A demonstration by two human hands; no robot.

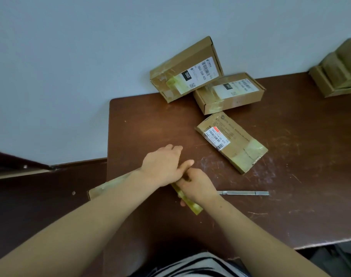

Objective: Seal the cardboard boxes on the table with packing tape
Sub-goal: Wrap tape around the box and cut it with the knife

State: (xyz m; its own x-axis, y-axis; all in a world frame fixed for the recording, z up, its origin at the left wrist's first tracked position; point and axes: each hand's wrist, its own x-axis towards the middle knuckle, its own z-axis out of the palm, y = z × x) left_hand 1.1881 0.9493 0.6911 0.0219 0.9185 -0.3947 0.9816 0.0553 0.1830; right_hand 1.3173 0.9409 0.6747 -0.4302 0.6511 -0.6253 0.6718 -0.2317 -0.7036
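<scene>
Pressing down tape looks like the step in hand, so a few notes for anyone driving this kind of job. The flat cardboard box wrapped in yellowish tape (102, 189) lies at the left edge of the brown wooden tabletop (290, 206), with part of it hanging off the side under my left forearm. My right hand (198, 186) grips the box's near right edge, fingers curled over the top and thumb tucked under. My left hand (162, 164) sits just beyond it, thumb touching the right hand. Its fingers are foreshortened, so I can't tell if they press flat or curl. No tape roll in view, fwiw.

To do this well, I'd clamp hard with the right hand so the box can't slide off that overhang. Then I'd run the left palm along the strip from the middle outward to push out bubbles, and fold the tail tight over the edge. The slim metal knife (242, 193) lies just right of my wrist, so mind that. The labelled cardboard box with the red-marked sticker (232, 142) lies well clear behind.
</scene>
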